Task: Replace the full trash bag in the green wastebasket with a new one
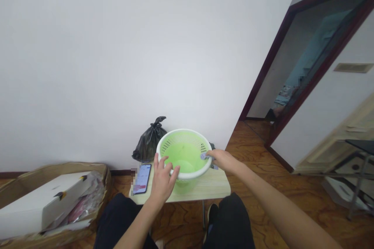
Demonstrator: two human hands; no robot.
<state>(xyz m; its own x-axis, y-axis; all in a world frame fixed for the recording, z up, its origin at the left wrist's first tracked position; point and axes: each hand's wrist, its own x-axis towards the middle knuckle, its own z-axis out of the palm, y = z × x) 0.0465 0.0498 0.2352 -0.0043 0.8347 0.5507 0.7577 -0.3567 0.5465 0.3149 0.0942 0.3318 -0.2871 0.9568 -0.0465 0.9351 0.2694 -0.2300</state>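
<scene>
A light green plastic basket (184,151) with a white rim and a perforated wall stands on a small pale wooden table (213,187). My left hand (162,181) rests on the near left of the rim, fingers curled over it. At the right side of the rim, my right hand (220,158) pinches a small grey-blue thing between its fingertips; I cannot make out what it is. The basket's inside looks empty.
A phone (142,178) with a lit screen lies on the table's left end. A tied black bag (150,142) sits behind the basket by the wall. A cardboard box (49,200) with packaging stands on the floor at left. An open doorway (295,81) is at right.
</scene>
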